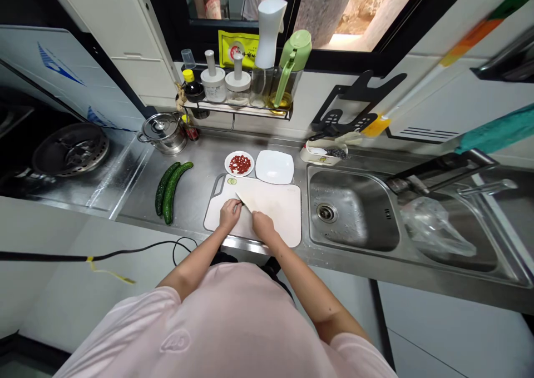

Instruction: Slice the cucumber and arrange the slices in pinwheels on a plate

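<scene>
A steel counter (pixel 200 167) is running across the scene, with a white cutting board (pixel 283 217) lying at its near edge. Two cucumber slices (pixel 230 181) are sitting on the board's far left corner. Beyond the board, a small round plate of chopped red chili (pixel 240 164) and an empty-looking white square plate (pixel 274 167) are standing side by side. Two whole dark green cucumbers (pixel 172 192) are lying just left of the board, and a lidded steel pot (pixel 162 133) is standing farther left, near a gas burner (pixel 70 149). A steel sink (pixel 352 211) is sitting to the right, with a plastic bag (pixel 434 228) lying in the far-right basin.

Nothing is standing between the person and the board. Both bare forearms are reaching forward from a pink T-shirt (pixel 208 322) and converging over the board. The left hand (pixel 230 214) is closed around the dark handle of a kitchen knife (pixel 245 201), its pale blade angled toward the right hand (pixel 263 226). The right hand is curled just beside the blade; I cannot tell whether it is gripping anything.
</scene>
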Available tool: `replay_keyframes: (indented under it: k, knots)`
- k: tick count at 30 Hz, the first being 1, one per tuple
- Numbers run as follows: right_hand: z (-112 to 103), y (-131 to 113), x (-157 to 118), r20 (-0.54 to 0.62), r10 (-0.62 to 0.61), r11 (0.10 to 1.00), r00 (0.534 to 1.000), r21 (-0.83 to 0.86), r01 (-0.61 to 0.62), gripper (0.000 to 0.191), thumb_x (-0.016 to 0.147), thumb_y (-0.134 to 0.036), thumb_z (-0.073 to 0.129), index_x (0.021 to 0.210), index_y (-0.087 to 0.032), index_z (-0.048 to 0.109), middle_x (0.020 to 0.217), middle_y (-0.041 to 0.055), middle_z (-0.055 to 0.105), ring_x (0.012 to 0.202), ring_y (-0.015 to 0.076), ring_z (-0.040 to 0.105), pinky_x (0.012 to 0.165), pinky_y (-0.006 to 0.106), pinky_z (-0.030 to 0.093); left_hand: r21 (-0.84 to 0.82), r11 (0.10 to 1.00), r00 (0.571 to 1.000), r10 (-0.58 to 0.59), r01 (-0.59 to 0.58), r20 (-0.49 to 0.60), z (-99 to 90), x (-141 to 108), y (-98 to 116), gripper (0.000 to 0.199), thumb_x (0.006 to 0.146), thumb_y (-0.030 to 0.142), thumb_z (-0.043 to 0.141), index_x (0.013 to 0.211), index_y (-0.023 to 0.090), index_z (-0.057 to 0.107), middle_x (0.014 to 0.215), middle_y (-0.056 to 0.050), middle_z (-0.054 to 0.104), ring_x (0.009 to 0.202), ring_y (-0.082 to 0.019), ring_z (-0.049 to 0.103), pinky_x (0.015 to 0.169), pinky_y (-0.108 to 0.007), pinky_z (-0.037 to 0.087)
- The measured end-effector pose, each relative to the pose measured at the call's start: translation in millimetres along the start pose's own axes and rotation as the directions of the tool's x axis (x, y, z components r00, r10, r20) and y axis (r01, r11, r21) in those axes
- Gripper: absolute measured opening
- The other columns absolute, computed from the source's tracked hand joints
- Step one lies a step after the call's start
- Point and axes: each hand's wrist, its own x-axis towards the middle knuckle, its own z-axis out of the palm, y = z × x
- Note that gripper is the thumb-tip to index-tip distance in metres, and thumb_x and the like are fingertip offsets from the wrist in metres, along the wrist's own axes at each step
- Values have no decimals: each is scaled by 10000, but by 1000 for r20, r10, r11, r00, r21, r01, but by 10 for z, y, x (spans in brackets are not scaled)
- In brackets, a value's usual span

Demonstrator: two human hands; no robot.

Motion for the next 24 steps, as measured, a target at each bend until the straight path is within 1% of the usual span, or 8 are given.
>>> replay_keyframes:
  k: [4, 9, 14, 18, 21, 24]
  knots:
    - [-61, 63, -30, 13, 2, 1000, 1000, 23, -3, 255, 876, -72, 360, 1021, -143, 558, 978, 110, 648, 903, 201, 625, 730, 272, 433, -9, 1000, 1000, -18, 18, -12, -2, 0, 8, 145, 874, 228, 484, 928, 191, 614, 877, -57, 636, 867, -167, 589, 796, -305, 460]
    - [-142, 151, -114, -35, 28, 999, 999, 25, -27, 242, 918, -141, 342, 1041, -159, 550, 985, 103, 637, 894, 203, 620, 713, 270, 420, -3, 999, 999, -50, 50, -6, -9, -1, 23, 148, 875, 228, 484, 931, 187, 614, 887, -62, 639, 876, -168, 591, 800, -304, 461]
    - [-193, 252, -191, -53, 69, 996, 996, -44, -71, 271, 941, -160, 314, 1108, -178, 527, 1020, 107, 600, 868, 197, 619, 714, 277, 410, -17, 997, 997, -73, 72, -8, -14, 5, 33, 155, 877, 233, 478, 929, 185, 616, 889, -64, 639, 868, -167, 590, 797, -304, 465]
    - [-224, 332, -240, -89, 88, 990, 992, -101, -97, 293, 950, -170, 294, 1149, -195, 507, 1039, 105, 565, 821, 184, 616, 689, 277, 395, -50, 993, 995, -103, 102, -13, -18, 6, 36, 162, 877, 253, 481, 919, 183, 620, 879, -63, 642, 854, -161, 589, 787, -298, 471]
    - [-242, 384, -273, -143, 77, 987, 987, -132, -96, 302, 950, -176, 297, 1160, -218, 510, 1037, 96, 549, 824, 180, 595, 688, 278, 368, -117, 977, 983, -184, 180, -27, -27, 23, 27, 168, 867, 285, 500, 919, 178, 619, 886, -64, 646, 813, -151, 596, 746, -282, 483]
    - [-258, 420, -302, -197, 51, 982, 979, -167, -85, 303, 945, -180, 322, 1162, -224, 528, 1024, 95, 545, 852, 185, 561, 719, 288, 332, -220, 925, 943, -328, 309, -55, -47, 82, 8, 205, 861, 324, 506, 952, 171, 607, 898, -69, 650, 796, -144, 607, 709, -264, 493]
